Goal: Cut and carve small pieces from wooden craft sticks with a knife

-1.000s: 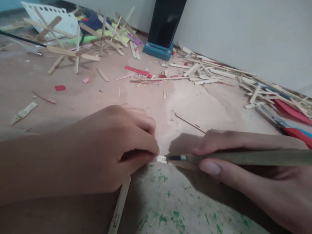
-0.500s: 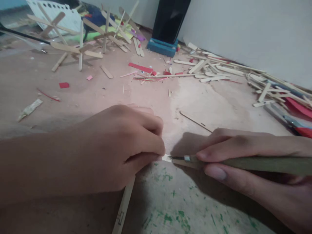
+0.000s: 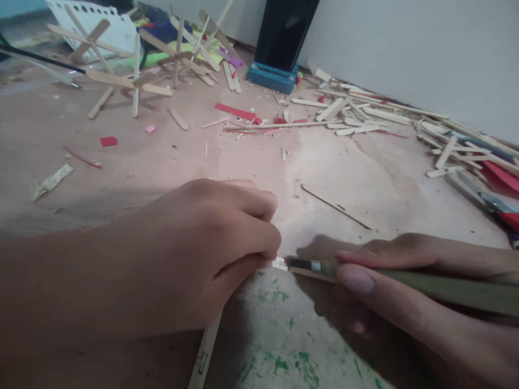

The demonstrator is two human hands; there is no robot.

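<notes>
My left hand (image 3: 219, 237) is closed, its fingers pinched down on a wooden craft stick (image 3: 312, 274) lying across the work surface; most of that stick is hidden. Pencil marks and a pale cut spot show just past the fingertips. From the right, my right hand (image 3: 405, 281) grips a carving tool (image 3: 441, 292) with a dull green handle, light metal collar and dark narrow blade. The blade's tip touches or nearly touches the marked spot; I cannot tell which. Under my left wrist a second craft stick (image 3: 205, 354) with a pencilled notch outline sticks out toward me.
Joined stick crosses (image 3: 135, 84) stand at the back left. A black upright object in a blue base (image 3: 271, 78) is against the wall. Loose sticks (image 3: 357, 116) pile up at the right, near red material (image 3: 503, 178). A thin stick (image 3: 334, 205) lies behind my right hand.
My right hand has shifted slightly down and right and tilted, showing more of the blade. Its fingers have uncovered the thin stick's end. My left hand keeps its hold.
</notes>
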